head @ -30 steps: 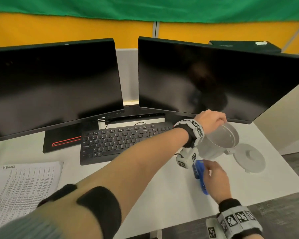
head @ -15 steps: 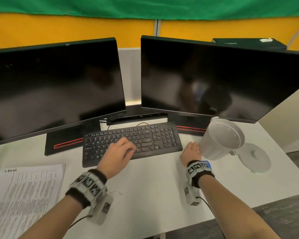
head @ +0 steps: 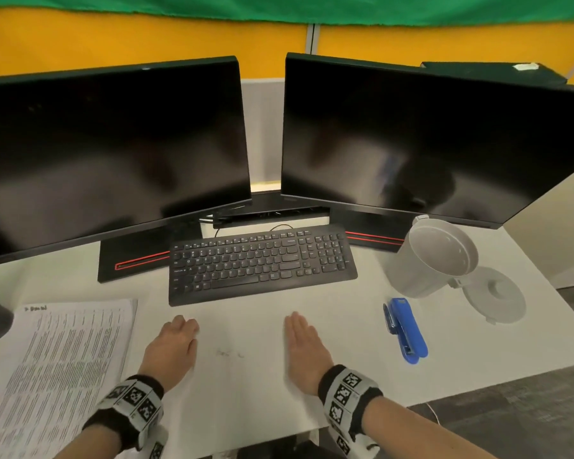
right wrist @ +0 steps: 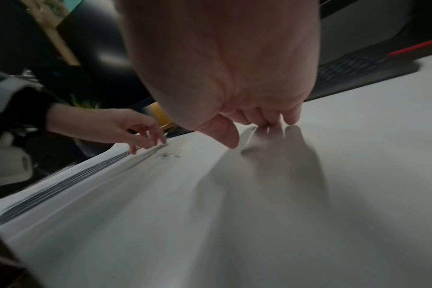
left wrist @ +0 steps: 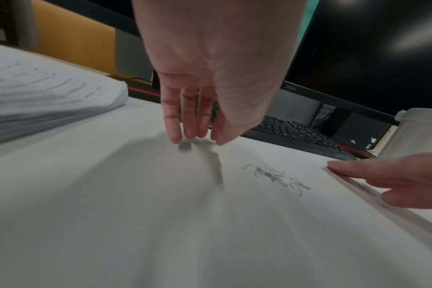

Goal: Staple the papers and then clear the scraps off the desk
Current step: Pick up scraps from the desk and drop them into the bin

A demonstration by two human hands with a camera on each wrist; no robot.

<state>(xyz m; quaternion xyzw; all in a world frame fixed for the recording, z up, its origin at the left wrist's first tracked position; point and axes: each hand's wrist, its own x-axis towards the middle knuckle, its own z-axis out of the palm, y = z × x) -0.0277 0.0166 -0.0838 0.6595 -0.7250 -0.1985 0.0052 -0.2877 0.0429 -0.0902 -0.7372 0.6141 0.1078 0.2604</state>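
We have let go of the blue plastic stapler (head: 408, 329), now right of our released right fingers (head: 295, 323), and both flat hands flank the small bent metal staple scraps (head: 227, 352) on the white surface (head: 246, 409), ready to sweep.

left grip (head: 173, 346): empty, fingers loosely extended, palm down | right grip (head: 304, 347): flat, fingers straight
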